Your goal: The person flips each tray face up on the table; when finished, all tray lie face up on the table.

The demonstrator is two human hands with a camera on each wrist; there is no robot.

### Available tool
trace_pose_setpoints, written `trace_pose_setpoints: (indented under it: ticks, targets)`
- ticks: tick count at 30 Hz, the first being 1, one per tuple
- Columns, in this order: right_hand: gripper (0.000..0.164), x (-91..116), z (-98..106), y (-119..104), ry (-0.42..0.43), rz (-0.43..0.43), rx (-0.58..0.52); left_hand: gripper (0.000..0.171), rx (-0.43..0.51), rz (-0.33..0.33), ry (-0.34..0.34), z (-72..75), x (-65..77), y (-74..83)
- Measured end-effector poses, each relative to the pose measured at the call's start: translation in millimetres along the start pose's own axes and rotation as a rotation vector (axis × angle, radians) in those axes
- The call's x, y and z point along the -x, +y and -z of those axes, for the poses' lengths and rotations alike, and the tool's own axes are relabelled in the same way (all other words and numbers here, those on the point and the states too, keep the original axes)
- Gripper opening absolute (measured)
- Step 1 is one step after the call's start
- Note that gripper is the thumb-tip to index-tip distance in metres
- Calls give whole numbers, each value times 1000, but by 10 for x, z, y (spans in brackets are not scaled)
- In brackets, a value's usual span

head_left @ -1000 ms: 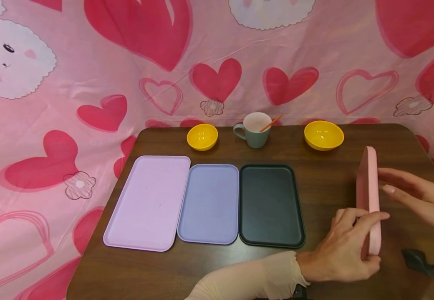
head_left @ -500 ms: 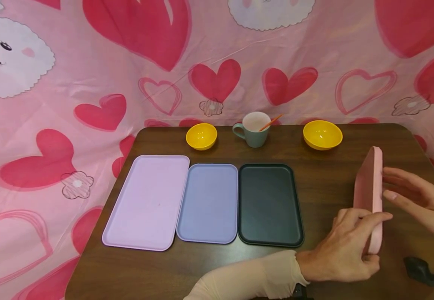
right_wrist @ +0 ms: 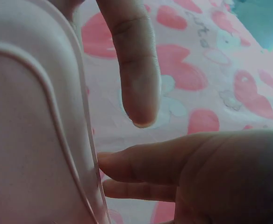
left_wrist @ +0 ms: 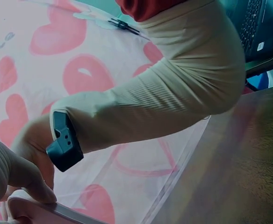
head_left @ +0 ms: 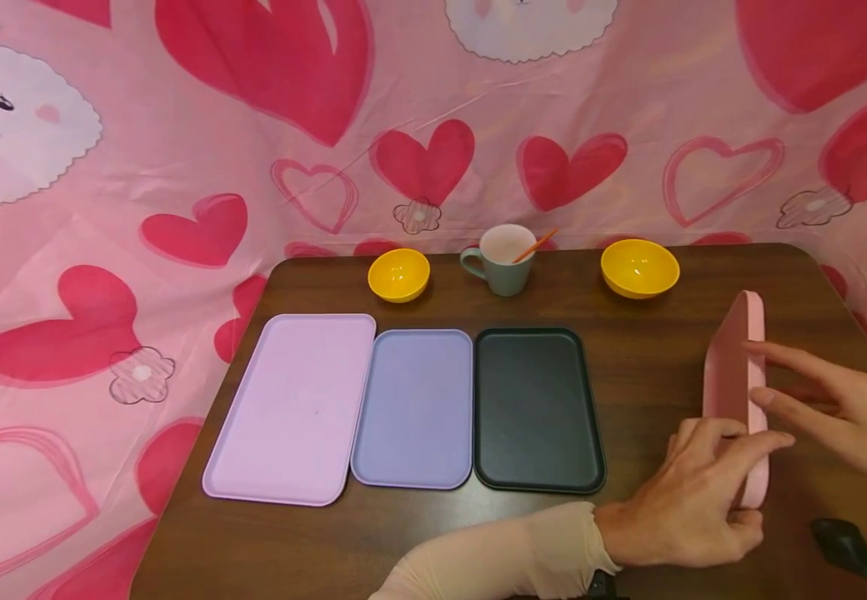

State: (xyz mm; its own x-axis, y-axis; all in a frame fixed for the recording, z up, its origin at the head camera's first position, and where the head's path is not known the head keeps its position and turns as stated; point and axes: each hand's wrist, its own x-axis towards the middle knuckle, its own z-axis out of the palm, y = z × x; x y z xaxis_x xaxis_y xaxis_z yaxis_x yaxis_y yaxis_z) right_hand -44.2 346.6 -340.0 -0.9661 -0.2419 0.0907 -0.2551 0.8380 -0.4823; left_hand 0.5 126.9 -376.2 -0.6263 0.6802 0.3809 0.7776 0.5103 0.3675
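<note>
A pink tray (head_left: 734, 367) stands on its edge at the right side of the table, its inner face turned left. My left hand (head_left: 692, 500) grips its near end; in the left wrist view the tray's rim (left_wrist: 75, 217) lies under the fingers. To the right of the tray, my right hand (head_left: 846, 408) reaches in with fingers extended, two fingertips at the upper rim. In the right wrist view, the right hand (right_wrist: 192, 177) has fingertips right at the tray's rim, while one left-hand finger points down above them.
Left of the pink tray lie a lilac tray (head_left: 294, 408), a periwinkle tray (head_left: 413, 408) and a black tray (head_left: 538, 408), side by side. Behind them stand two yellow bowls (head_left: 399, 276) and a grey-green mug (head_left: 507, 271) holding an orange stick (head_left: 534, 246). A heart-patterned pink cloth (head_left: 418, 83) hangs behind.
My right hand's fingertips have shifted from the tray's right side up onto its rim. The tray has turned slightly, showing more of its inner face. The left hand keeps its grip.
</note>
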Motion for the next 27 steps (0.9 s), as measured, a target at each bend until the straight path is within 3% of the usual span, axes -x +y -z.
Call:
trace_pose_setpoints:
  ticks: [7, 14, 23, 27]
  targets:
    - [47, -47, 28, -113, 4, 27, 110, 57, -3, -47, 35, 11, 15, -5]
    - [44, -36, 35, -271, 0, -33, 133, 37, -46, -82, 10, 32, 6, 6]
    - [40, 0, 14, -293, 32, 3, 133, 30, -89, -130, 20, 20, -1, 16]
    - [43, 12, 12, -312, 20, -19, 145, 30, -90, -139, 12, 24, -16, 23]
